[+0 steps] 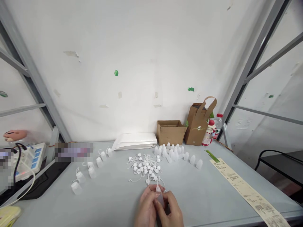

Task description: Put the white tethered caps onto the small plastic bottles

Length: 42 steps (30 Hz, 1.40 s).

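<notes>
My left hand (147, 205) and my right hand (170, 209) meet near the table's front edge, closed on one small translucent white bottle (160, 198). It is upright, with a white corded cap (157, 188) at its top; the fingers hide its lower part. Just beyond my hands lies a loose pile of small white caps with thin cords (144, 167). Behind it to the right stand several translucent bottles without cords (175, 154), a few lying down. Over on the left, several bottles with corded caps (92, 171) form a slanting row.
Along the wall are white envelopes (136, 140), a cardboard box (170, 135), a brown paper bag (197, 129), a figurine (208, 134) and a water bottle (218, 126). A long printed paper strip (243, 189) lies right. A power strip (33, 160) with cables sits left.
</notes>
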Tool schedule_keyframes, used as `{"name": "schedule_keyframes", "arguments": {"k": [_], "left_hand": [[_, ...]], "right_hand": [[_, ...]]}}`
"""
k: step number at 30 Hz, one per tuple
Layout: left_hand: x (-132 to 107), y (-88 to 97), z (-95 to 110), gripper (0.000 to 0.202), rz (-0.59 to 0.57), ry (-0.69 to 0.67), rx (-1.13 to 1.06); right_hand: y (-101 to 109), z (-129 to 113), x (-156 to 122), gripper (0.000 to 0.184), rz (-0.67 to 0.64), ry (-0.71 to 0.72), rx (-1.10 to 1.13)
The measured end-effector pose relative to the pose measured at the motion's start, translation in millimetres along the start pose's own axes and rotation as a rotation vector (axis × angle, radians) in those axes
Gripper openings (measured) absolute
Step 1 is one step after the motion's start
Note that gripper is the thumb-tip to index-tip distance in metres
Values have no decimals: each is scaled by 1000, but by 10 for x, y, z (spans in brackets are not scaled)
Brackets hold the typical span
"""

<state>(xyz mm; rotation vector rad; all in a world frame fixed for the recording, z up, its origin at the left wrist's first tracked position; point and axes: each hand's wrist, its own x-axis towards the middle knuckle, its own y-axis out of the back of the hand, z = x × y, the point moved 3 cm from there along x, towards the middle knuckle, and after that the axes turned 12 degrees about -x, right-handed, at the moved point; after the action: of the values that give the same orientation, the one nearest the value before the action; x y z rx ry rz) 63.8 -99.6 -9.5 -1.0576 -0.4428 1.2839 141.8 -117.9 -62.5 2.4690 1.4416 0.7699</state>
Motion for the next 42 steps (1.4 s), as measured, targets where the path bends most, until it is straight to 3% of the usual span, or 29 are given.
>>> {"name": "schedule_keyframes", "arguments": {"k": [8, 17, 28, 37, 42], "left_hand": [[32, 41, 14, 9, -11, -108, 232], [102, 135, 15, 42, -84, -67, 266], [22, 121, 86, 29, 23, -80, 358], [-5, 119, 101, 30, -11, -72, 352], [0, 128, 115, 32, -8, -71, 312]], "right_hand": [[15, -80, 4, 31, 30, 34, 90], [31, 53, 94, 33, -88, -73, 196], [24, -111, 25, 34, 24, 47, 50], [32, -49, 52, 43, -68, -51, 51], [36, -20, 59, 40, -24, -110, 111]]}}
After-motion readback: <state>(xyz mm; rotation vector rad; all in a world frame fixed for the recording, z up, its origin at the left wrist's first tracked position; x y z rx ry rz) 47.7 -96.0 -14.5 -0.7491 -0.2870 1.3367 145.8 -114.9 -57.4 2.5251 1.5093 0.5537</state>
